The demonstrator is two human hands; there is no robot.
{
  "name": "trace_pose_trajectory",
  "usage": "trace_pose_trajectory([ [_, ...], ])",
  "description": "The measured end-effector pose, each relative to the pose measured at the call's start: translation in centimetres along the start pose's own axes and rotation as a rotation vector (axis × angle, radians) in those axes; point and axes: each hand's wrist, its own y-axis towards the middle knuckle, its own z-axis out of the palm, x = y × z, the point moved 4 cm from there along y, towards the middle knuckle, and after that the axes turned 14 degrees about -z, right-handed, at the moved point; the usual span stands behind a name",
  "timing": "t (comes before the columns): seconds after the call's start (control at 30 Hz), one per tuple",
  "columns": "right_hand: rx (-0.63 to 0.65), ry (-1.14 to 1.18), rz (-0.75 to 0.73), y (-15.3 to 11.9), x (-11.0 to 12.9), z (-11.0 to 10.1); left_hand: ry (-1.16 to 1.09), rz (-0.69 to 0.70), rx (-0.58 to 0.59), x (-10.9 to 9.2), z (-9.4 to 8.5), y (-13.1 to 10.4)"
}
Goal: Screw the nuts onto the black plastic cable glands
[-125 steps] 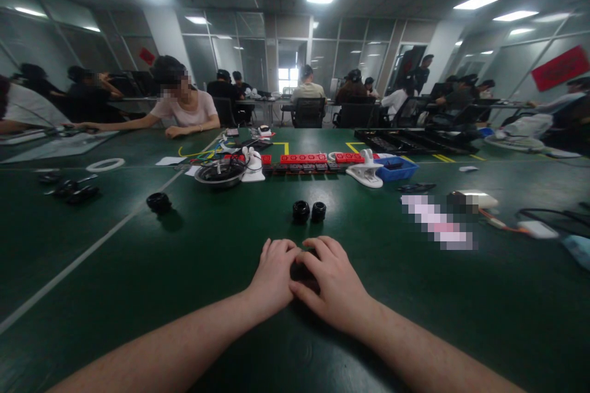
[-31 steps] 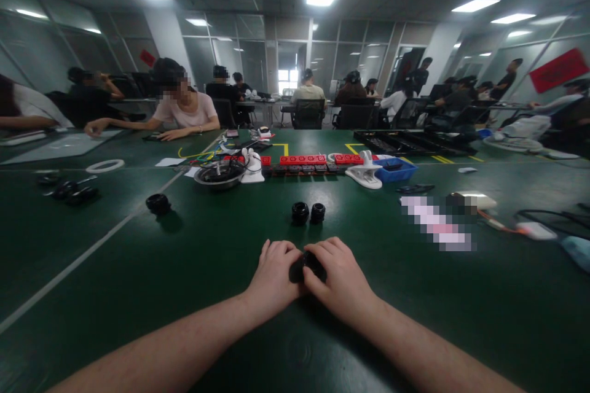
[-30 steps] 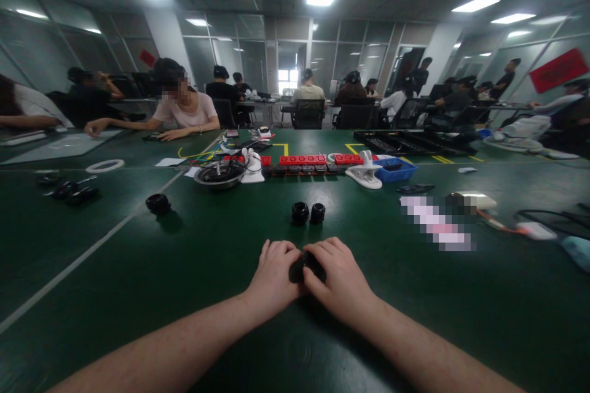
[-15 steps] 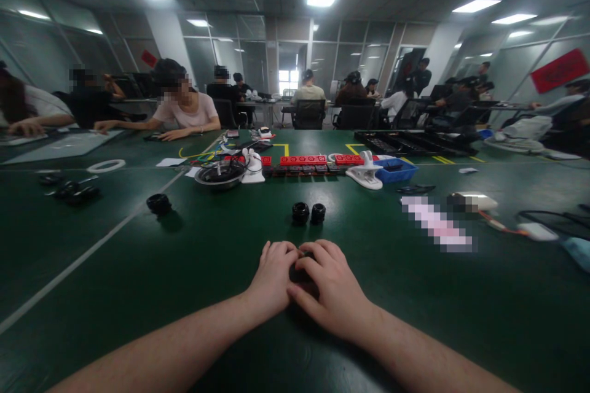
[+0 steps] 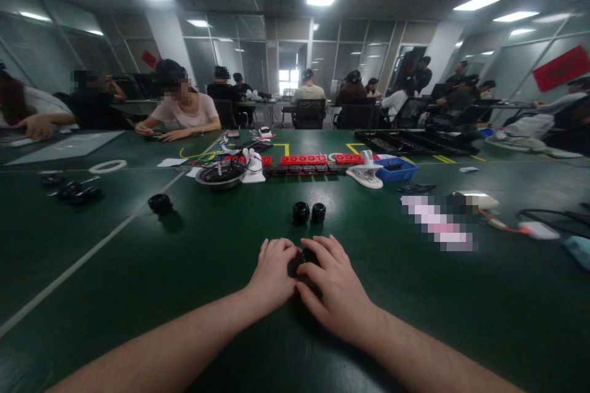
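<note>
Between my two hands is a black round fitting (image 5: pixel 295 266), low over the green table and mostly covered by fingers. My left hand (image 5: pixel 275 267) is closed around its left side, the fingertips curled over the top. From the right, my right hand (image 5: pixel 332 279) grips it with bent fingers and the thumb underneath. Just beyond my fingers stand a black ribbed fitting (image 5: pixel 301 213) and a smaller black fitting (image 5: pixel 318 213), side by side; they look like cable glands. Another black fitting (image 5: pixel 161 204) sits off to the left.
Farther back are a metal bowl (image 5: pixel 220 173) with dark parts, red blocks in a row (image 5: pixel 303 160), a white clip stand (image 5: pixel 367 173) and a blue tray (image 5: pixel 400 173). A white device with wires (image 5: pixel 482 199) lies right. Across the table sits a person in a pink top (image 5: pixel 196 109).
My right hand has shifted slightly up and right, its fingers a bit more spread, showing more of the black fitting. Across the table, a person's hand has moved closer to their other hand.
</note>
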Motion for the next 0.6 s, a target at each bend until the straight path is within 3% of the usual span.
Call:
trace_pose_trajectory([
  [0.6,0.013,-0.058,0.055,-0.5,-1.4,-0.2,-0.031,-0.019,-0.021,0.3,-0.7,0.4],
])
